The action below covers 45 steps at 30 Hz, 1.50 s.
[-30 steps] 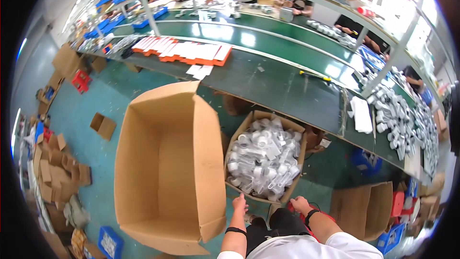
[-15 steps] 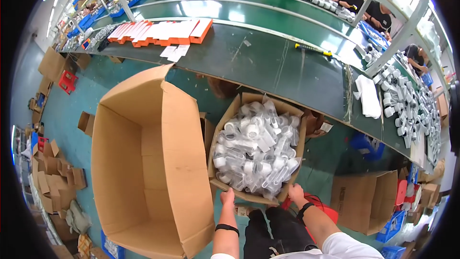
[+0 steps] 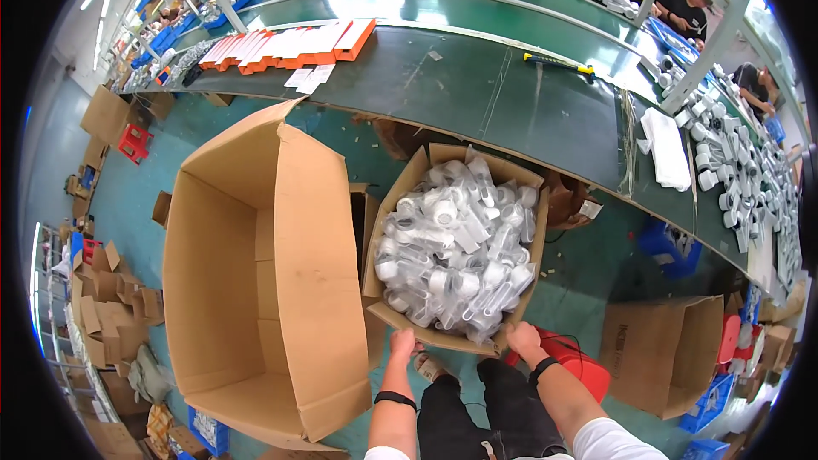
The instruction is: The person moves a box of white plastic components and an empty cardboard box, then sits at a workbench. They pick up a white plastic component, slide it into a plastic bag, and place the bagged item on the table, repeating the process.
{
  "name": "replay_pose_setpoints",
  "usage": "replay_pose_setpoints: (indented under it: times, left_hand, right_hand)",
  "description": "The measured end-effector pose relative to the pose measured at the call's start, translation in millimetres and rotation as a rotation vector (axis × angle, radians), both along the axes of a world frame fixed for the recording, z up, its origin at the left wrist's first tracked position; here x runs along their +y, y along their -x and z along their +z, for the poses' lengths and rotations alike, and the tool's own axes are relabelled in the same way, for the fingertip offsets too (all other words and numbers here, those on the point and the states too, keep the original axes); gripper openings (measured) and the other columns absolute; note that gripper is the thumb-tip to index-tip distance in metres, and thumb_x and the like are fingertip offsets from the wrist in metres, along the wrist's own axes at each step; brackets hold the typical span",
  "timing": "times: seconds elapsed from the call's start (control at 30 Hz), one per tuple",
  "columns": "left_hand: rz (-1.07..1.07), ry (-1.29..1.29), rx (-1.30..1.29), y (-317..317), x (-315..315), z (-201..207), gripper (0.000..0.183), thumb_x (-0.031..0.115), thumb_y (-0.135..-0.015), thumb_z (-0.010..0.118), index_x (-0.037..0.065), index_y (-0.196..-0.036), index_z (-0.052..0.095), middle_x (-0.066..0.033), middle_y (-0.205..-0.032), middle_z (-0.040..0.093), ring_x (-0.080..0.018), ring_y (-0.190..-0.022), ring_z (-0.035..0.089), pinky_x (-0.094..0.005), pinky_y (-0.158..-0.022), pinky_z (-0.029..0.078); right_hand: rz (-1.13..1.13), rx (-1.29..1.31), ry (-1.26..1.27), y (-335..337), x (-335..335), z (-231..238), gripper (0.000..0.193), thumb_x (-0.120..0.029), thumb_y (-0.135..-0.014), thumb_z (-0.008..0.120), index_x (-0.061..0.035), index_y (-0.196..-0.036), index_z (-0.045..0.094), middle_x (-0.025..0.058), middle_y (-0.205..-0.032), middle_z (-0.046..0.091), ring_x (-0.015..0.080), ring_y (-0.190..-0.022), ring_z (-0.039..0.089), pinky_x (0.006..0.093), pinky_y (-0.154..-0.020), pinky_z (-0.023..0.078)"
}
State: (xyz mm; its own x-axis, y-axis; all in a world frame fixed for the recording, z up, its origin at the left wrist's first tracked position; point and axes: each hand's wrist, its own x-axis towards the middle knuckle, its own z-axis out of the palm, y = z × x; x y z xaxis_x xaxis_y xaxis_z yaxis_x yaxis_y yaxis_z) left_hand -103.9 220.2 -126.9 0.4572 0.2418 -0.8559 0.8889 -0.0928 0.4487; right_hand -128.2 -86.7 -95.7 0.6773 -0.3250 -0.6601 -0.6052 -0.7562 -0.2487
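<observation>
A cardboard box [image 3: 394, 318] full of white and grey plastic fittings in clear bags [image 3: 460, 247] is in front of me. My left hand [image 3: 404, 343] is closed on its near edge at the left corner. At the near right corner, my right hand [image 3: 522, 338] grips the same edge. Both forearms reach up from below, each with a black band at the wrist. Just left of this box stands a much larger open carton [image 3: 319, 290], its side flap raised towards the filled box.
Beyond the boxes runs a dark green workbench [image 3: 409, 77] with orange-and-white boxes [image 3: 298, 43], a yellow-and-black tool [image 3: 558, 65] and a white cloth [image 3: 665, 149]. A red stool [image 3: 575, 362] stands by my right arm, near another carton [image 3: 656, 353]. Several people work farther back.
The filled box has shifted slightly to the left and tilts a little differently, with both my hands still on its near edge. My view has turned slightly, and one foot has come into sight.
</observation>
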Motion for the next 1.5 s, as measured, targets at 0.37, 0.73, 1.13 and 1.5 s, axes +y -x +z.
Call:
replay_pose_setpoints:
  times: [0.37, 0.73, 1.13, 1.5]
  left_hand:
    - [-0.051, 0.027, -0.03, 11.8, 7.0, -22.1, 0.028, 0.026, -0.088, 0.043, 0.002, -0.09, 0.057, -0.0109, -0.062, 0.058, -0.0249, -0.052, 0.062, -0.0371, -0.047, 0.047]
    - [-0.194, -0.02, -0.1, 34.7, 32.2, -63.3, 0.026, 0.02, -0.089, 0.044, -0.001, -0.081, 0.056, -0.0135, -0.059, 0.056, -0.0241, -0.045, 0.058, -0.0352, -0.038, 0.044]
    - [-0.354, -0.12, -0.18, 136.9, 62.2, -81.5, 0.026, 0.018, -0.086, 0.047, -0.005, -0.087, 0.058, -0.017, -0.067, 0.059, -0.0263, -0.05, 0.059, -0.0392, -0.046, 0.053]
    - [-0.356, -0.214, -0.091, 219.0, 39.1, -30.4, 0.039, 0.023, -0.086, 0.036, 0.0, -0.073, 0.066, -0.0147, -0.06, 0.066, -0.0273, -0.058, 0.066, -0.0393, -0.066, 0.053]
  right_hand:
    - [0.056, -0.093, 0.079, 8.3, 7.5, 3.9, 0.049, -0.04, -0.089, 0.049, 0.0055, -0.097, 0.066, 0.029, -0.103, 0.063, 0.042, -0.101, 0.06, 0.0468, -0.09, 0.048]
    - [0.021, -0.138, 0.075, 57.5, 21.3, -16.1, 0.048, -0.039, -0.088, 0.051, 0.0061, -0.095, 0.066, 0.0304, -0.099, 0.063, 0.0436, -0.1, 0.06, 0.0479, -0.09, 0.047]
    - [0.06, -0.014, 0.045, 138.3, 32.6, -11.1, 0.047, -0.04, -0.09, 0.049, 0.0022, -0.099, 0.067, 0.0273, -0.104, 0.064, 0.0406, -0.102, 0.061, 0.0461, -0.091, 0.048]
    - [0.102, -0.062, 0.064, 209.4, 25.6, -19.6, 0.044, -0.038, -0.089, 0.049, 0.0006, -0.098, 0.067, 0.026, -0.103, 0.064, 0.0407, -0.101, 0.061, 0.0472, -0.09, 0.048]
